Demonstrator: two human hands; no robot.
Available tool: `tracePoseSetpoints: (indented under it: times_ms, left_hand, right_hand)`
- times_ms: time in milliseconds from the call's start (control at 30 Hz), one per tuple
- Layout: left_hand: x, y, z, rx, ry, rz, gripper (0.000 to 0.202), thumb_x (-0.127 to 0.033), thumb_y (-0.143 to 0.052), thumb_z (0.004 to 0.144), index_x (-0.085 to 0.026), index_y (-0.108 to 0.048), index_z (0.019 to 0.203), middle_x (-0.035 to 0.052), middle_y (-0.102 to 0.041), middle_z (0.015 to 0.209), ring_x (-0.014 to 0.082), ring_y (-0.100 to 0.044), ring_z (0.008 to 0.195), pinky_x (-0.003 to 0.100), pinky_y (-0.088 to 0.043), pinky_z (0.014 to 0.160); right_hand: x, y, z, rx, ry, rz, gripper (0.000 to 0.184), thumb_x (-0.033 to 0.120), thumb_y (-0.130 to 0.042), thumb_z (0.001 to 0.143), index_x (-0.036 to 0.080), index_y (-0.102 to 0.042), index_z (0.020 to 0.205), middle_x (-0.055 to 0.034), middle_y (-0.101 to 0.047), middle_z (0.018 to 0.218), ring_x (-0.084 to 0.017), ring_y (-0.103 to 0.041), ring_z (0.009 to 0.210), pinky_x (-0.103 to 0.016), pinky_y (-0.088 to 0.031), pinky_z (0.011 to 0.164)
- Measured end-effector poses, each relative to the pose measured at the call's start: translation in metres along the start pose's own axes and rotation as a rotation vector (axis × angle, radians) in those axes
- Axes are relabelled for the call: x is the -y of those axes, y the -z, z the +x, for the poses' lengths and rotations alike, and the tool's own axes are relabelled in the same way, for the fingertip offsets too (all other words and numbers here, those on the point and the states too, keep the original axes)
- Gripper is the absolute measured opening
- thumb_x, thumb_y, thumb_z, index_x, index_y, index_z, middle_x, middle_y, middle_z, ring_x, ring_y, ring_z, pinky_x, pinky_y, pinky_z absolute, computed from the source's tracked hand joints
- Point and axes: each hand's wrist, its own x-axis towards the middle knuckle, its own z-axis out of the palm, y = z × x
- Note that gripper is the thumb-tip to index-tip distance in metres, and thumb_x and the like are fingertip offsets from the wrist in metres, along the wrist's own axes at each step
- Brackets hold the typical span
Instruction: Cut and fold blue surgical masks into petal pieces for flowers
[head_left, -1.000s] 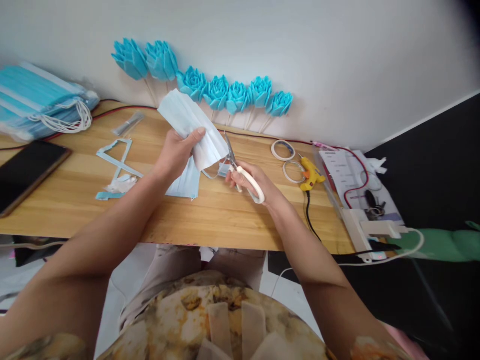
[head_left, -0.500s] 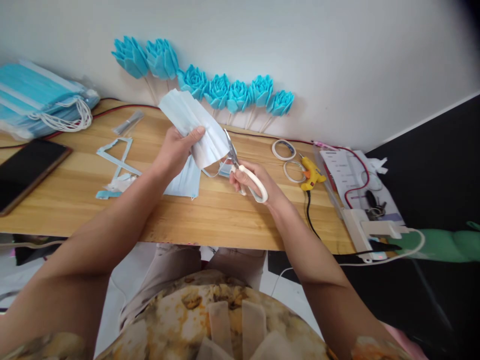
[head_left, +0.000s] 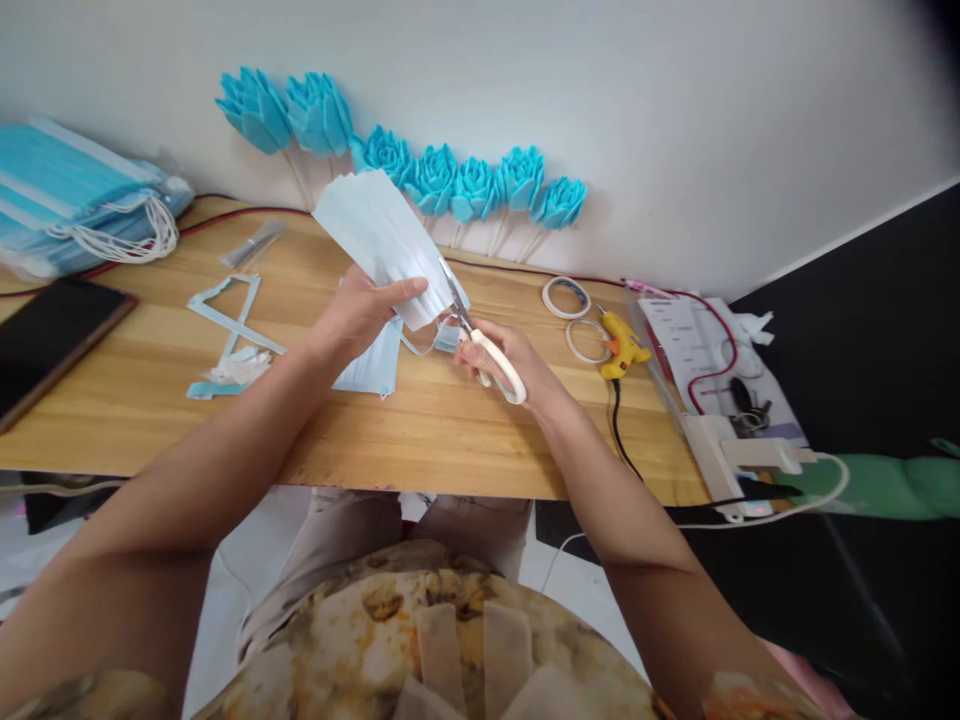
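My left hand [head_left: 360,312] grips a pale blue pleated face mask [head_left: 379,240], holding it up above the wooden table [head_left: 420,430]. My right hand [head_left: 499,360] is closed round the white handles of a pair of scissors [head_left: 480,335], whose blades meet the mask's right edge. Under my hands lies another flat blue mask piece [head_left: 371,365], with a cut strip hanging by the scissors.
Several blue fabric flowers [head_left: 420,170] lean on the wall. A stack of masks [head_left: 75,205], a phone [head_left: 49,335] and blue offcuts [head_left: 229,340] lie at left. Tape rolls [head_left: 568,298], a yellow glue gun [head_left: 621,345], papers [head_left: 705,360] and a power strip [head_left: 742,465] sit at right.
The left hand has raised and tilted the mask a little, and the scissor blades have advanced up along its right edge.
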Motion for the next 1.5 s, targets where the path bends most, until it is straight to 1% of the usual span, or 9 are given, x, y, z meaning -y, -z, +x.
tracePoseSetpoints:
  times_ms: [133, 267, 367, 600, 867, 1067, 1200, 1400, 1500]
  left_hand:
    - [-0.0023, 0.0002, 0.0003, -0.012, -0.004, -0.011, 0.046, -0.031, -0.094, 0.055, -0.019, -0.074, 0.095, 0.0054, -0.076, 0.096, 0.0242, -0.07, 0.09, 0.038, -0.058, 0.081]
    - [-0.005, 0.0015, -0.0005, 0.016, -0.021, 0.042, 0.043, -0.032, -0.09, 0.062, -0.022, -0.073, 0.1, 0.0059, -0.076, 0.102, 0.0292, -0.071, 0.101, 0.043, -0.058, 0.091]
    - [-0.0043, 0.0011, -0.0008, 0.028, -0.032, 0.068, 0.041, -0.034, -0.089, 0.063, -0.022, -0.073, 0.1, 0.0064, -0.076, 0.103, 0.0317, -0.07, 0.106, 0.045, -0.058, 0.093]
    - [-0.0011, -0.0003, -0.0009, 0.028, -0.034, 0.035, 0.046, -0.034, -0.091, 0.06, -0.02, -0.072, 0.1, 0.0066, -0.076, 0.099, 0.0285, -0.072, 0.095, 0.044, -0.058, 0.088]
    - [-0.0018, 0.0016, -0.0019, 0.022, -0.024, 0.1, 0.04, -0.035, -0.089, 0.063, -0.023, -0.072, 0.098, 0.0061, -0.076, 0.1, 0.0306, -0.071, 0.098, 0.045, -0.059, 0.086]
    - [-0.0014, -0.0004, -0.0012, -0.01, -0.017, 0.031, 0.045, -0.032, -0.092, 0.057, -0.02, -0.072, 0.096, 0.005, -0.075, 0.096, 0.0245, -0.07, 0.088, 0.038, -0.057, 0.078]
    - [-0.0018, -0.0004, -0.0012, 0.001, -0.019, 0.044, 0.042, -0.032, -0.091, 0.06, -0.021, -0.072, 0.096, 0.0055, -0.076, 0.098, 0.0256, -0.07, 0.091, 0.039, -0.057, 0.082]
    - [-0.0036, -0.0003, -0.0023, 0.001, -0.019, 0.023, 0.045, -0.031, -0.091, 0.059, -0.021, -0.071, 0.098, 0.0058, -0.075, 0.099, 0.0263, -0.07, 0.092, 0.041, -0.056, 0.084]
    - [-0.0031, 0.0, -0.0022, -0.001, -0.022, 0.06, 0.044, -0.033, -0.09, 0.061, -0.02, -0.071, 0.098, 0.0069, -0.075, 0.102, 0.0291, -0.07, 0.097, 0.043, -0.056, 0.086]
  right_hand:
    - [0.002, 0.0006, 0.0003, -0.009, 0.018, -0.021, 0.058, 0.057, -0.073, 0.08, 0.015, -0.07, 0.119, 0.0003, -0.061, 0.078, -0.009, -0.05, 0.063, -0.023, -0.039, 0.053]
    - [0.0043, 0.0005, -0.0004, -0.018, 0.023, -0.019, 0.057, 0.054, -0.072, 0.081, 0.014, -0.069, 0.122, 0.0004, -0.06, 0.078, -0.009, -0.05, 0.063, -0.023, -0.04, 0.054]
    - [0.0043, 0.0002, -0.0005, -0.015, 0.022, -0.015, 0.056, 0.054, -0.072, 0.081, 0.014, -0.069, 0.121, 0.0005, -0.06, 0.077, -0.009, -0.05, 0.063, -0.023, -0.041, 0.054]
    - [0.002, 0.0, 0.0001, 0.011, 0.027, -0.018, 0.055, 0.059, -0.072, 0.08, 0.016, -0.07, 0.115, 0.001, -0.059, 0.075, -0.009, -0.05, 0.061, -0.023, -0.04, 0.052]
    - [0.0027, 0.0006, -0.001, 0.013, 0.019, -0.016, 0.06, 0.058, -0.073, 0.08, 0.014, -0.069, 0.12, 0.0028, -0.057, 0.071, -0.007, -0.047, 0.055, -0.023, -0.039, 0.05]
    - [0.0027, 0.0001, -0.002, -0.013, 0.008, 0.001, 0.051, 0.054, -0.077, 0.079, 0.013, -0.071, 0.11, 0.0038, -0.056, 0.068, -0.006, -0.046, 0.051, -0.022, -0.036, 0.045]
    - [0.0044, -0.0015, -0.0023, -0.038, -0.016, 0.03, 0.052, 0.053, -0.08, 0.076, 0.014, -0.071, 0.109, 0.0042, -0.057, 0.066, -0.006, -0.047, 0.05, -0.021, -0.036, 0.043]
    - [0.0015, -0.002, -0.0005, -0.05, -0.03, 0.055, 0.045, 0.052, -0.083, 0.073, 0.014, -0.072, 0.095, 0.004, -0.058, 0.062, -0.005, -0.047, 0.046, -0.02, -0.035, 0.04]
    - [0.0002, -0.0025, 0.0001, -0.064, -0.053, 0.066, 0.048, 0.051, -0.084, 0.07, 0.014, -0.073, 0.099, 0.0047, -0.059, 0.061, -0.005, -0.046, 0.044, -0.02, -0.033, 0.038]
